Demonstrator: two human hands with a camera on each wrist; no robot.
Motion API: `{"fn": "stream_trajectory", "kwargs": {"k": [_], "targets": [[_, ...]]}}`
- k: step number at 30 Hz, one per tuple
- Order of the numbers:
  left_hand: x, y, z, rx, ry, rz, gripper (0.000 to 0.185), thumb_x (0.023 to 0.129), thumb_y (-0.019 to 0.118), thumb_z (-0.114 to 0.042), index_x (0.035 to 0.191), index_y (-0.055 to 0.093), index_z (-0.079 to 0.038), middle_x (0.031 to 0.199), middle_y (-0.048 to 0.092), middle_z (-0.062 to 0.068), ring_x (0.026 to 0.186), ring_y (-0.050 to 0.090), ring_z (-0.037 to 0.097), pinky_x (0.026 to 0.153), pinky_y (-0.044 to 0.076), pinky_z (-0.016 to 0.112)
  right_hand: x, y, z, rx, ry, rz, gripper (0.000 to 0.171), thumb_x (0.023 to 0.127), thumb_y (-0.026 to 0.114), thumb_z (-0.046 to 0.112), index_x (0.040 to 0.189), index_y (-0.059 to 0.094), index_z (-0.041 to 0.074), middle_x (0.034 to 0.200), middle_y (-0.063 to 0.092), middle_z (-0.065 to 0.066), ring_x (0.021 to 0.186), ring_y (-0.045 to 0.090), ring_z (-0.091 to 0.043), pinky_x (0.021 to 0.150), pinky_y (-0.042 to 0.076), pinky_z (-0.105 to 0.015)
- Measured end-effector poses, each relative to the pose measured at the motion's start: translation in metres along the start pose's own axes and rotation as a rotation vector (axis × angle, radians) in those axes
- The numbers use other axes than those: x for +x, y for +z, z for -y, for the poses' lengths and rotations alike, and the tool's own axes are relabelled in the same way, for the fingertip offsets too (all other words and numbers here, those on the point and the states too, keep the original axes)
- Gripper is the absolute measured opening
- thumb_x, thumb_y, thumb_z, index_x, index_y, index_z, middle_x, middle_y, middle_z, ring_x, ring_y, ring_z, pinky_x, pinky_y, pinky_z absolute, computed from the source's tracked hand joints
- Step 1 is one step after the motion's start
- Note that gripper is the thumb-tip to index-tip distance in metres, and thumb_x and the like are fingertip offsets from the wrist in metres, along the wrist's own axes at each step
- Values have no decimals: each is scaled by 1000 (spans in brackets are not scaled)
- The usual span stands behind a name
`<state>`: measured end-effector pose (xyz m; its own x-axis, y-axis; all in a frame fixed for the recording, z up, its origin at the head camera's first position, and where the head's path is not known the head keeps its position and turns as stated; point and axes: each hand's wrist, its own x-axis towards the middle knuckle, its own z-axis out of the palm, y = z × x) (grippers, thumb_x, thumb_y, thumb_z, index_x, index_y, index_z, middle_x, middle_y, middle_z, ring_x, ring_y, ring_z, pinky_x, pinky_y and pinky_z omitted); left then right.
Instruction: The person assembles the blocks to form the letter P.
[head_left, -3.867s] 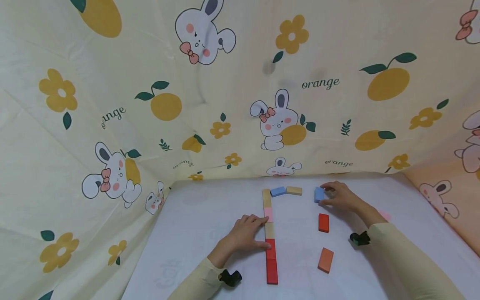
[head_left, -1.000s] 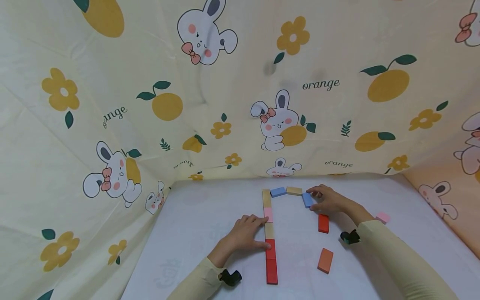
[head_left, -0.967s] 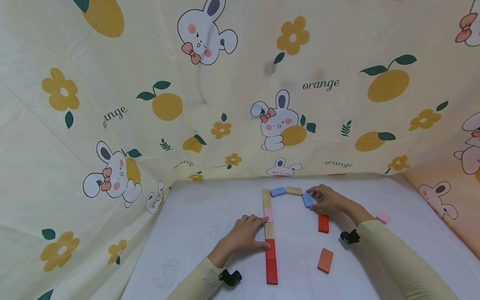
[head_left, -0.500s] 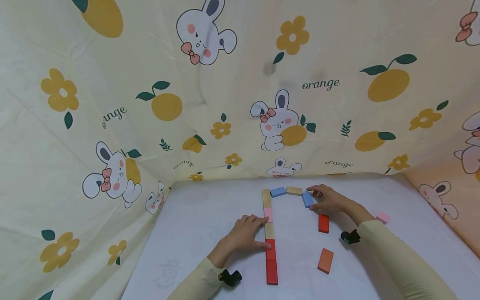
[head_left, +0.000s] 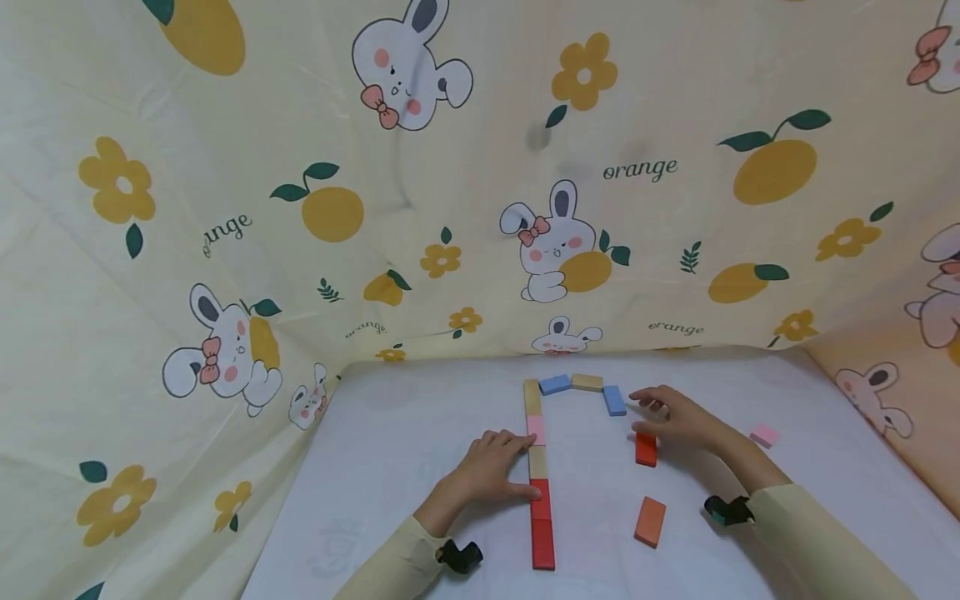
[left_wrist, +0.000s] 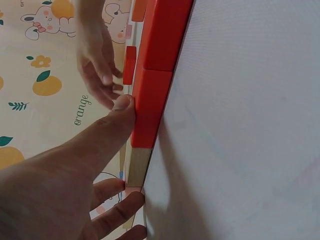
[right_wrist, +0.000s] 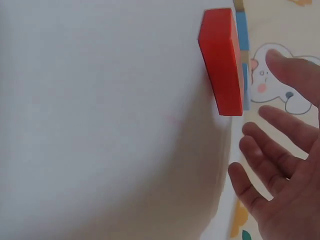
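My left hand (head_left: 487,468) rests against a straight column of flat wooden blocks. Its thumb touches the side of a red block (left_wrist: 151,107), and its fingertips reach the pink block (head_left: 536,430) farther up, past a tan block (head_left: 537,462). At the column's far end, a blue block (head_left: 556,384), a tan block (head_left: 587,382) and a second blue block (head_left: 614,401) curve off to the right. My right hand (head_left: 678,422), fingers spread and holding nothing, hovers just right of that second blue block. It partly covers a lone red block (right_wrist: 220,65) in the head view.
An orange block (head_left: 650,522) lies nearer me, and a small pink block (head_left: 765,436) sits to the right of my right hand. A second red block (head_left: 543,546) ends the column on the near side. Printed cloth (head_left: 420,250) hangs behind the white table (head_left: 405,417).
My right hand slid the second blue block left to the tan block, angled it there and let go. It has since drawn back right and nearer, over the red block. My left hand stayed put.
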<state>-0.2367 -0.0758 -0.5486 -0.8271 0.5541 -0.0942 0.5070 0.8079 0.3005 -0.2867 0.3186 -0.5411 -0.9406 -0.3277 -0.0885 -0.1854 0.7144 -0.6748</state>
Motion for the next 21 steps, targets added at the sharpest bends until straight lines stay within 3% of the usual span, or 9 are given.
{"fn": "stream_trajectory", "kwargs": {"k": [9,15,21], "targets": [[1,2,3,-6,1,-2,94,86,80,-69,163,47,-29,149,57,-2,136,49,23,112,45,44,-35,3,0,-17,-63,4,68,90,89,34,144,61,5,132,63,-15,118,57,-33,96,55,-50],[0,1,2,2,-11,-1,93,86,80,-69,163,48,-29,149,57,-3,137,48,23,113,44,44,-43,5,-3,-7,-90,23,71,86,92,32,146,60,11,130,61,-10,119,54,-30,97,54,-49],[1,1,0,-3,-10,3,92,86,80,-68,163,48,-28,150,57,-2,137,49,23,112,44,45,-45,6,-4,-3,-51,65,74,84,93,33,148,61,17,128,58,-7,118,49,-31,98,51,-52]]}}
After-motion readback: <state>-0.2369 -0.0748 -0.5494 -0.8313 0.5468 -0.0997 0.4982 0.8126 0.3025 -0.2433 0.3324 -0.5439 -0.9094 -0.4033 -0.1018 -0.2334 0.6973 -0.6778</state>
